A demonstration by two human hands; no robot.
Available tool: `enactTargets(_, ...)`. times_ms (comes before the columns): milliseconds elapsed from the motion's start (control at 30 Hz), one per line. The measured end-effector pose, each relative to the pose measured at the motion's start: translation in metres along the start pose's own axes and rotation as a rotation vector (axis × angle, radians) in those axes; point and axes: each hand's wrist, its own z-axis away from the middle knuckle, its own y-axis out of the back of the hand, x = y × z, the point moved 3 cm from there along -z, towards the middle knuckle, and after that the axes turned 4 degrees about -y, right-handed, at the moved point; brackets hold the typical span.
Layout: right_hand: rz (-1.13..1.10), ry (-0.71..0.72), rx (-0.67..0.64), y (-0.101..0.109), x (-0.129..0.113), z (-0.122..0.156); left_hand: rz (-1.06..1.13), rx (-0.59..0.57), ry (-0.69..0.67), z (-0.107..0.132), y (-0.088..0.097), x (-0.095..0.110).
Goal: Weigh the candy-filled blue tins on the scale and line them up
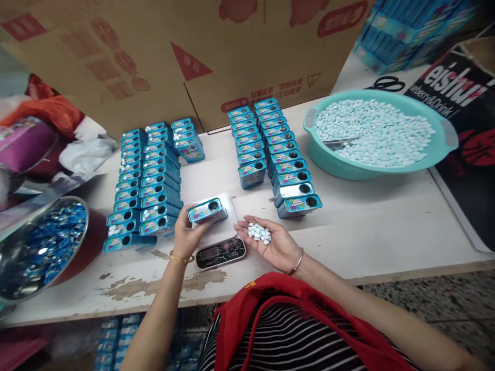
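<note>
Gripped in my left hand (pixel 188 234) is a small blue candy tin (pixel 208 210) with a round dark hole in its top, over the white plate of a digital scale (pixel 221 253). My right hand (pixel 280 245) lies palm up just right of the scale, its fingers slightly curled under a small heap of pale blue-white candies (pixel 260 233). Rows of similar tins (pixel 160 178) stand to the left, some with candies showing at their openings. Two more rows of tins (pixel 284 149) stand beyond my hands. Whether the held tin touches the scale, I cannot tell.
At the right a turquoise basin (pixel 348 172) holds many pale candies and a metal scoop (pixel 338 143). A bowl (pixel 73 268) of shiny blue pieces sits at the left. Behind the tins stands a large cardboard box (pixel 154 67). The table's front edge (pixel 367 278) runs close by.
</note>
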Motion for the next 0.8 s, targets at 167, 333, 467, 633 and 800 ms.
enactTargets(167, 0.018, -0.045, 0.021, 0.013, 0.005, 0.009, -0.099, -0.008, -0.140, 0.001, 0.010, 0.015)
enactTargets(333, 0.035, -0.112, 0.036, 0.020, 0.011, 0.018, -0.440, 0.037, -0.504, 0.034, -0.006, 0.085)
enactTargets(467, -0.003, -0.120, 0.069, 0.029, 0.013, 0.022, -0.359, -0.431, -0.428, 0.067, -0.059, 0.107)
enactTargets(633, -0.024, -0.169, 0.103, 0.041, 0.014, 0.030, -0.345, -0.494, -0.367, 0.084, -0.088, 0.105)
enactTargets(800, -0.057, -0.194, 0.107, 0.041, 0.013, 0.035, -0.361, -0.455, -0.421, 0.085, -0.088, 0.106)
